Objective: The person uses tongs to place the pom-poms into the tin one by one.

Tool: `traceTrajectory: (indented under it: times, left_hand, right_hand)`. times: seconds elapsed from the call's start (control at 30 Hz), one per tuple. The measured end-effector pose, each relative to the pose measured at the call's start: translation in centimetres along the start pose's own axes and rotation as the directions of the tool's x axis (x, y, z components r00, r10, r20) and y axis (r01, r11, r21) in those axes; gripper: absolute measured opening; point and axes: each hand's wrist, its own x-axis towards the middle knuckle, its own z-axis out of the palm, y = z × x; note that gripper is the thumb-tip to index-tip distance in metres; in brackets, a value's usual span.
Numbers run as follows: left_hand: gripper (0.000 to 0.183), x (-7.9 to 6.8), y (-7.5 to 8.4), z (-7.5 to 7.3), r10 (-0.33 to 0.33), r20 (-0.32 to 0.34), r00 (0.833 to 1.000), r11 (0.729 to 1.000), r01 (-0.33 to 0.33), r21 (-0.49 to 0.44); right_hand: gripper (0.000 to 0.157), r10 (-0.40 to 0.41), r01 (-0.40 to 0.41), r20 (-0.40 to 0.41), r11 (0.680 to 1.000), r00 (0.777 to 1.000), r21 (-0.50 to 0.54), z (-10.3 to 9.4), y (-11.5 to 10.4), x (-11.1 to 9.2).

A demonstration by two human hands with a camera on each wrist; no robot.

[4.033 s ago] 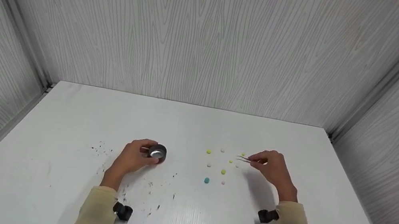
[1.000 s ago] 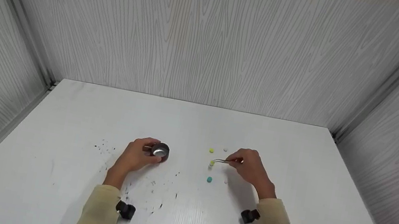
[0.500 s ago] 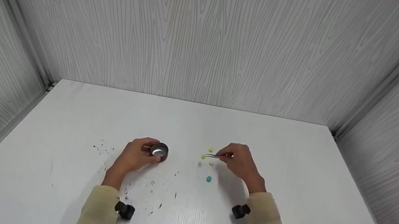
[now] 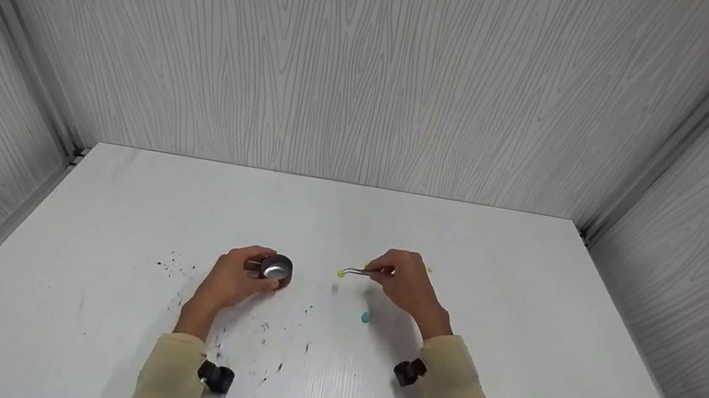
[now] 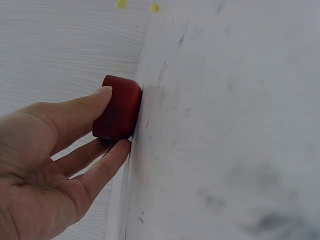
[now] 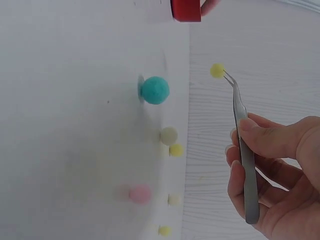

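Note:
My left hand [image 4: 236, 280] holds a small round metal cup [image 4: 276, 271] at the table, thumb on one side and fingers on the other. Its outside looks red in the left wrist view and its inside silvery. My right hand [image 6: 275, 170] grips steel tweezers [image 6: 246, 165] with bent tips. Between those tips is a small yellow pompom [image 6: 217, 70], held above the table to the right of the cup. On the table below lie a larger teal pompom [image 6: 155, 90], a pink pompom [image 6: 140, 194], and several cream and yellow ones. In the head view my right hand hides most of these.
The white tabletop [image 4: 144, 207] has dark specks and smudges around the left forearm. Wood-grain panels [image 4: 347, 68] stand at the back and both sides. A black wrist camera [image 4: 215, 376] sits on the left sleeve, another camera [image 4: 409, 372] on the right.
My right hand has come left from the far right of the pompoms. The tweezers, apart at the tips earlier, have taken up a yellow pompom and carried it towards the cup. The left hand stays put.

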Motion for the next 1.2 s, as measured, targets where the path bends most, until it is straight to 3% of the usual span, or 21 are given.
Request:
traceTrajectory:
  times: [0.6,1.2]
  left_hand:
    - [0.052,0.1,-0.2,0.2,-0.005,-0.009,1.0,1.0,0.005,-0.018]
    - [0.053,0.1,0.1,0.1,-0.012,-0.002,1.0,1.0,0.012,0.001]
  right_hand:
    - [0.013,-0.005,0.006,-0.018,1.0,1.0,0.025,2.0,-1.7,1.0]
    - [0.014,-0.007,0.008,0.024,1.0,1.0,-0.024,5.1,-4.5,2.8]
